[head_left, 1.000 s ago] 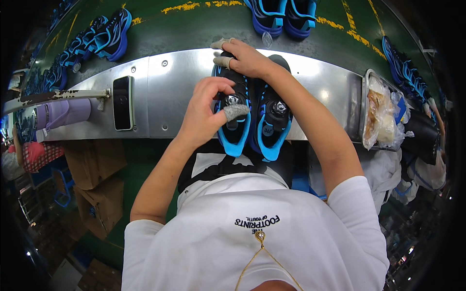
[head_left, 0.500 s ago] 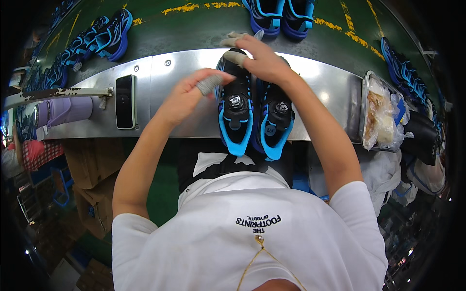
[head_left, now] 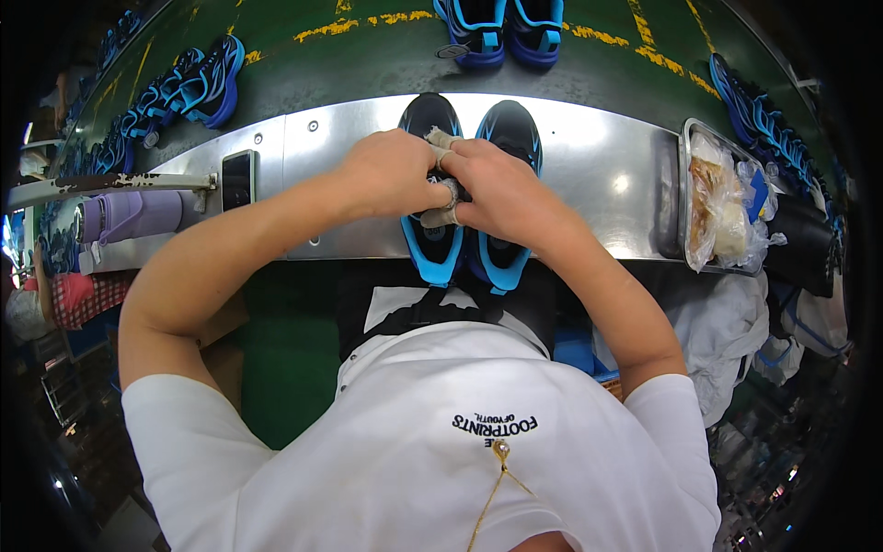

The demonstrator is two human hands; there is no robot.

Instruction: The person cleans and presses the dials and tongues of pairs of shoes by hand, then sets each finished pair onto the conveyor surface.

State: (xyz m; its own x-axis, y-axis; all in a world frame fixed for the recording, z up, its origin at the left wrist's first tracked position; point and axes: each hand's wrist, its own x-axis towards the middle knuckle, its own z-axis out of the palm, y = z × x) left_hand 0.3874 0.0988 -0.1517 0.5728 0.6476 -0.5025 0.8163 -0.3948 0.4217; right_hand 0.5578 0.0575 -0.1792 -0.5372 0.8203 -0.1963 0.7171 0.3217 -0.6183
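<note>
Two black sports shoes with blue trim stand side by side at the bench edge, toes pointing away. Over the middle of the left shoe (head_left: 429, 112), my left hand (head_left: 391, 170) is closed, its fingers curled inward at the lacing dial area. My right hand (head_left: 501, 189) meets it there, fingers bent and closed, beige covers on the fingertips. Grey wrap shows on my left thumb. Whatever the fingertips pinch is hidden between the hands. Beside them, the right shoe (head_left: 511, 124) shows its toe and blue heel collar, its middle partly covered by my right hand.
On the metal bench (head_left: 589, 216) lie a phone (head_left: 238, 179) and a purple flask (head_left: 138, 216) at left. A tray (head_left: 685, 198) of plastic-bagged items is at right. More shoes (head_left: 483, 37) stand on the green surface beyond. A worn metal bar (head_left: 110, 187) juts in from the left.
My right hand has come down from the left shoe's toe to its middle. My left hand has swung right to meet it, and the forearm now covers part of the phone.
</note>
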